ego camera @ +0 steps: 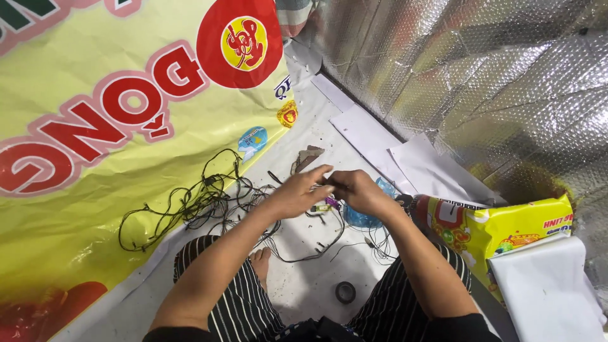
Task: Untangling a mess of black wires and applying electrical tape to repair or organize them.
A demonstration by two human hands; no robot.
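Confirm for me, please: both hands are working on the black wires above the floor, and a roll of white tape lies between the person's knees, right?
Not quite. The head view shows the roll of tape is black, not white. The rest holds: left hand and right hand meet over the black wires, and the roll lies between the knees.

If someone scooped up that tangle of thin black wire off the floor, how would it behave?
The black wire tangle would probably sag and trail, since its thin strands lie in loose loops. It looks light. It would likely snag and drag along as one bunch, because strands run on toward the left hand and right hand.
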